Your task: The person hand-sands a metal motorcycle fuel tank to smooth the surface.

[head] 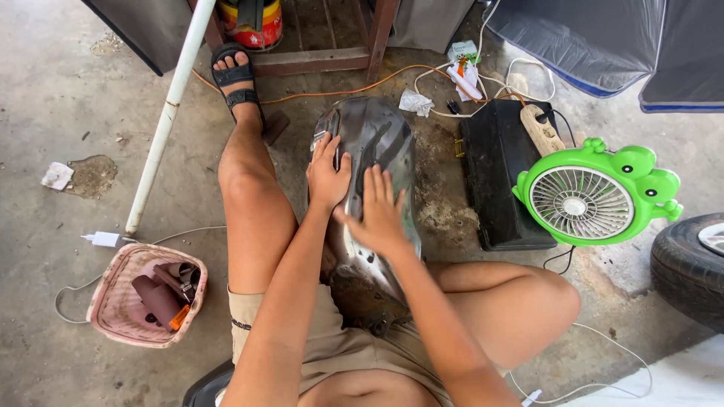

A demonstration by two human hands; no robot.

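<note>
A shiny bare-metal motorcycle fuel tank [381, 132] lies on the concrete floor between my legs, its far end pointing away from me. My left hand [327, 175] rests flat on the tank's left side with fingers spread. My right hand [378, 211] presses flat on the tank's top, fingers together and pointing away. I cannot tell whether anything lies under either palm. The near end of the tank is hidden behind my forearms and shorts.
A green frog-shaped fan [592, 196] stands at the right beside a black case [494, 177] with a power strip [541, 130] on it. A pink basket [143, 294] of small tools sits at the left. A white pole [167, 113], cables and a tyre [690, 267] surround me.
</note>
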